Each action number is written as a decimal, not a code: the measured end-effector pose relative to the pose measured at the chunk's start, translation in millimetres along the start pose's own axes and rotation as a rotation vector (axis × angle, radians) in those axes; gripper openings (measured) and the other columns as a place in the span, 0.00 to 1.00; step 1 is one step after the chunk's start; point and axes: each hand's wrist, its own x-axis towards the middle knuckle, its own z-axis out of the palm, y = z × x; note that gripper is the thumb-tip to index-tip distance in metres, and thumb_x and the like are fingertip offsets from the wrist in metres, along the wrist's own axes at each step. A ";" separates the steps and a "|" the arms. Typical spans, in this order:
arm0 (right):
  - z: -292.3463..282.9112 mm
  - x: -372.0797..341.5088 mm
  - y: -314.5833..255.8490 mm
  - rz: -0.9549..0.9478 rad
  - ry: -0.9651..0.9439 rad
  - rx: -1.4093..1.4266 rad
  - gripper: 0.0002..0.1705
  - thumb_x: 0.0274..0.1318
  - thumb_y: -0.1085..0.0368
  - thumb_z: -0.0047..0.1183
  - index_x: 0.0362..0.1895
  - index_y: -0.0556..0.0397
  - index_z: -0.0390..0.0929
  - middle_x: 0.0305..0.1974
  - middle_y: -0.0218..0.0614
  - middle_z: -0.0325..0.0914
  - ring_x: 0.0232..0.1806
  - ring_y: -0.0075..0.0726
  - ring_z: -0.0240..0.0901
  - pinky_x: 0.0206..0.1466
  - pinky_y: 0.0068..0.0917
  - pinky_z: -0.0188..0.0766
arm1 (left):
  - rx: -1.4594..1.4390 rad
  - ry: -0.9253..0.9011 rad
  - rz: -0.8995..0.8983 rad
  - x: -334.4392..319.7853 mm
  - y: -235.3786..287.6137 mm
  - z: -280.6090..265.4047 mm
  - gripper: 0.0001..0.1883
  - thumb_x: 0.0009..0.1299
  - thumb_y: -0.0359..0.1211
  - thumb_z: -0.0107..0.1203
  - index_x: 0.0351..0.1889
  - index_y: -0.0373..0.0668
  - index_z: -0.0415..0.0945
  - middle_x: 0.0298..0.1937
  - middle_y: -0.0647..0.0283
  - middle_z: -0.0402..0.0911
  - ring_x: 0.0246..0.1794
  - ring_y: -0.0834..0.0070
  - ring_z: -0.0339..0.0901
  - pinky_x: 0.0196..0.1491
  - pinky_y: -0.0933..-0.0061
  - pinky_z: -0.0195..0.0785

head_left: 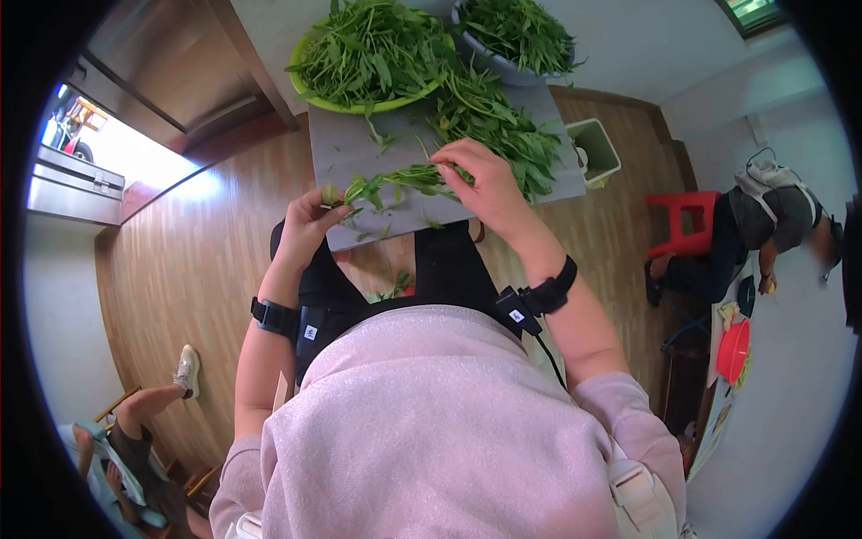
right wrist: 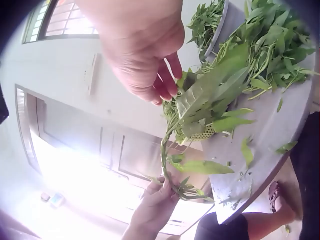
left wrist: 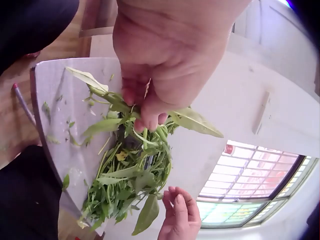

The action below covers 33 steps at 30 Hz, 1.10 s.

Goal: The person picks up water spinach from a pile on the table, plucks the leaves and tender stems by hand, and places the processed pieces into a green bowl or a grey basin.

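My left hand (head_left: pixel 308 223) pinches the stem end of a water spinach sprig (head_left: pixel 404 177) above the near edge of the table. In the left wrist view, leaves (left wrist: pixel 197 122) stick out on both sides of those fingertips. The right hand (head_left: pixel 489 184) hovers over the sprig's other end, thumb and fingers bent and a little apart. Nothing shows between them, and in the right wrist view the fingertips (right wrist: pixel 172 90) are right beside a broad leaf (right wrist: pixel 202 97). A loose heap of water spinach (head_left: pixel 503 135) lies on the table just beyond.
A green basket (head_left: pixel 301 85) and a grey basin (head_left: pixel 503 67), both heaped with greens, stand at the table's far side. Leaf scraps dot the grey tabletop (head_left: pixel 341 162). A bin (head_left: pixel 597 148) stands right, near a red stool (head_left: pixel 660 225) and a person. Another person sits lower left.
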 end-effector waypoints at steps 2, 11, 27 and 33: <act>3.9 4.8 1.0 -0.109 -0.089 -0.207 0.09 0.53 0.68 0.53 0.39 0.54 0.77 0.39 0.39 0.75 0.44 0.41 0.70 0.50 0.32 0.65 | 0.005 -0.022 0.049 -1.5 1.2 0.1 0.09 0.62 0.22 0.57 0.40 0.36 0.77 0.34 0.69 0.78 0.34 0.85 0.74 0.40 0.84 0.67; 24.4 -1.6 18.7 -0.125 -0.285 -0.221 0.07 0.55 0.64 0.51 0.36 0.51 0.77 0.33 0.34 0.75 0.40 0.40 0.69 0.49 0.35 0.61 | 0.070 -0.013 0.040 -6.3 -4.5 -2.1 0.09 0.62 0.22 0.57 0.40 0.35 0.76 0.36 0.69 0.77 0.32 0.86 0.71 0.39 0.85 0.65; 31.0 0.4 5.2 -0.109 -0.297 -0.130 0.08 0.55 0.65 0.50 0.36 0.54 0.76 0.32 0.36 0.73 0.38 0.42 0.68 0.45 0.35 0.62 | 0.504 0.002 0.325 1.0 20.3 26.0 0.09 0.59 0.23 0.59 0.38 0.36 0.76 0.41 0.61 0.74 0.42 0.70 0.73 0.46 0.76 0.65; 36.0 1.7 14.6 -0.139 -0.325 -0.177 0.08 0.55 0.64 0.51 0.36 0.54 0.76 0.32 0.36 0.72 0.38 0.42 0.68 0.46 0.34 0.62 | 0.522 0.040 0.351 7.0 13.8 26.3 0.08 0.57 0.21 0.58 0.35 0.34 0.77 0.35 0.60 0.76 0.38 0.70 0.75 0.44 0.75 0.66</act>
